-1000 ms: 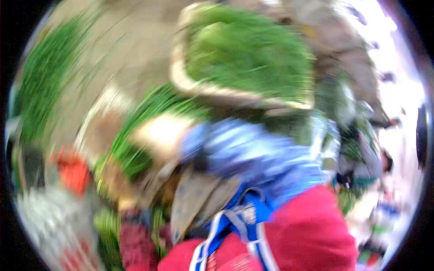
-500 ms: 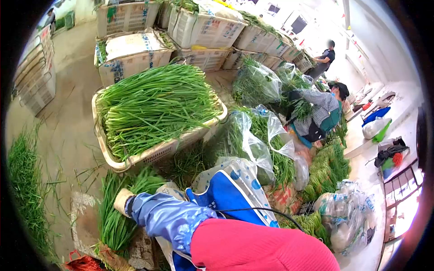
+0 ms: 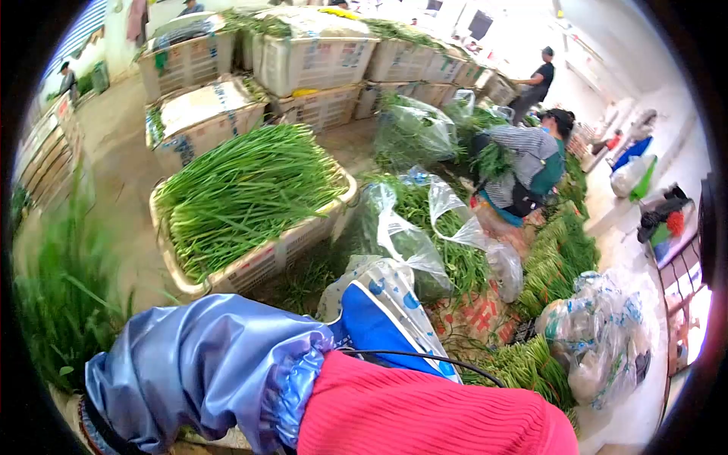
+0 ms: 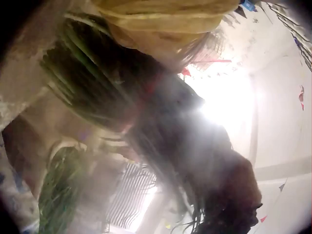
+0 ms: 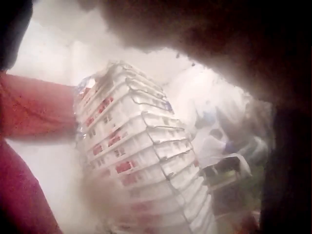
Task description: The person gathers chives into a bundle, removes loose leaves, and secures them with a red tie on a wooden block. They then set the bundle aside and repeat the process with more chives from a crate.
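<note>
My left hand (image 4: 165,24), in a yellowish glove, grips a bundle of garlic chives (image 4: 97,68) in the left wrist view. A red band (image 4: 141,105) crosses the bundle. Long blurred leaves (image 3: 64,303) rise at the left of the head view, above my right cuff. A blue oversleeve (image 3: 205,356) covers my right forearm below a pink sleeve (image 3: 425,409). Only a sliver of my right hand (image 3: 78,425) shows at the lower left edge. In the right wrist view, a dark blurred shape (image 5: 195,34) fills the top; the right fingers are hidden.
A white basket (image 3: 265,269) heaped with garlic chives (image 3: 250,189) stands ahead. Stacked crates (image 3: 311,64) line the back. Plastic bags of greens (image 3: 409,235) and rows of bundles (image 3: 557,250) lie at the right, where a person (image 3: 523,163) sits bent over. Stacked white baskets (image 5: 141,156) appear too.
The head view has turned and steadied from the early blur. My right arm has shifted left and lower, its hand nearly leaving view. The chives have left the board and now blur upward at left.
</note>
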`<state>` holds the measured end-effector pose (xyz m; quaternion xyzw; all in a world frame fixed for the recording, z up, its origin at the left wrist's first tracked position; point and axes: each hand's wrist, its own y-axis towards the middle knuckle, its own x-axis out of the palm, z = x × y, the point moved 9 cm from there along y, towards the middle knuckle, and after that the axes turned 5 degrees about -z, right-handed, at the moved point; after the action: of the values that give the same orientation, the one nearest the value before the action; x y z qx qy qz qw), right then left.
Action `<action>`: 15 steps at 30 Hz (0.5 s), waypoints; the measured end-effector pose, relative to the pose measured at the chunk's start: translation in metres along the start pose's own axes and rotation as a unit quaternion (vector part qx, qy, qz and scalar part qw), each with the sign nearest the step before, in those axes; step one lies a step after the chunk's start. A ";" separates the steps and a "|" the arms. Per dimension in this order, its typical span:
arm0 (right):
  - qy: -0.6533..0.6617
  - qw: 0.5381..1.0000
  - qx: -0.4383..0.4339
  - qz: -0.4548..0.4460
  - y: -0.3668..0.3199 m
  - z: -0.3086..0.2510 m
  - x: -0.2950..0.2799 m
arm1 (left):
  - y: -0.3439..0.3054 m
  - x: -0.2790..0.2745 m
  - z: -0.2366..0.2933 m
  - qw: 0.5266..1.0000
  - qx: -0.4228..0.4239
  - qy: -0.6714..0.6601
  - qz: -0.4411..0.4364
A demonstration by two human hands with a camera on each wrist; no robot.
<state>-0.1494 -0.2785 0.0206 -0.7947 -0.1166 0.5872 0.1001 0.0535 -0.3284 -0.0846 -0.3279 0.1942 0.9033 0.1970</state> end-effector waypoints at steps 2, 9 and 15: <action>-0.004 1.000 -0.027 0.005 0.009 -0.025 -0.002 | -0.010 -0.012 -0.010 1.000 -0.013 0.003 0.008; -0.057 0.993 -0.096 0.043 0.001 -0.084 -0.052 | -0.053 -0.047 -0.020 0.997 -0.049 0.011 0.064; -0.133 0.975 -0.125 0.123 -0.055 -0.066 -0.145 | -0.042 -0.057 0.036 0.971 -0.033 0.205 0.114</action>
<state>-0.1308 -0.2710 0.1882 -0.7241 -0.1028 0.6761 -0.0896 0.0953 -0.2886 -0.0304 -0.4883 0.2365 0.8392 0.0373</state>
